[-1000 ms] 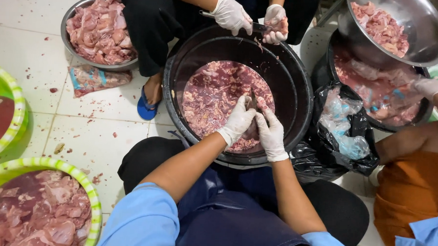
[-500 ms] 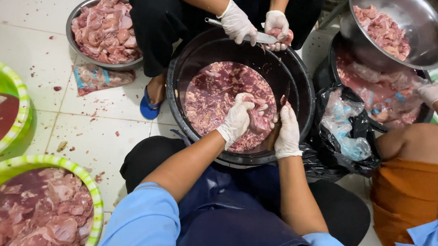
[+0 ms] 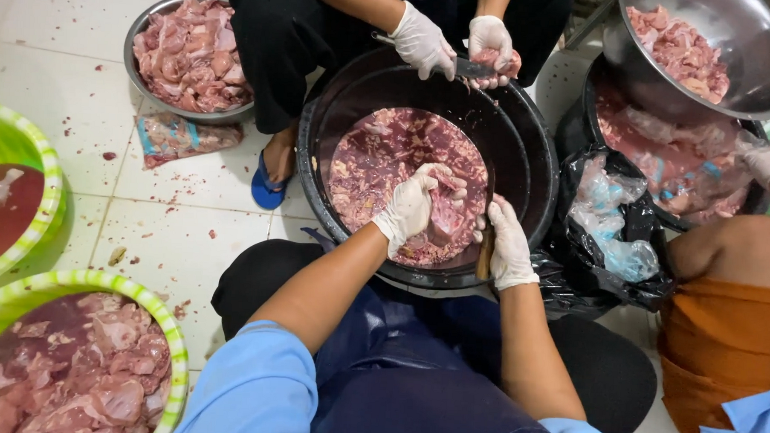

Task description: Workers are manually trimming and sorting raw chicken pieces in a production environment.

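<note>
Your gloved left hand (image 3: 415,205) grips a piece of meat (image 3: 447,212) over the black tub (image 3: 536,175), your right hand (image 3: 508,246) closed around a knife (image 3: 487,237); the tub lies thick with cut pieces, while heaped bowls (image 3: 144,37) nearby suggest plenty left to trim

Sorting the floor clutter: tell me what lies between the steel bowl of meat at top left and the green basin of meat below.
A plastic packet on the tiles, head view.
</note>
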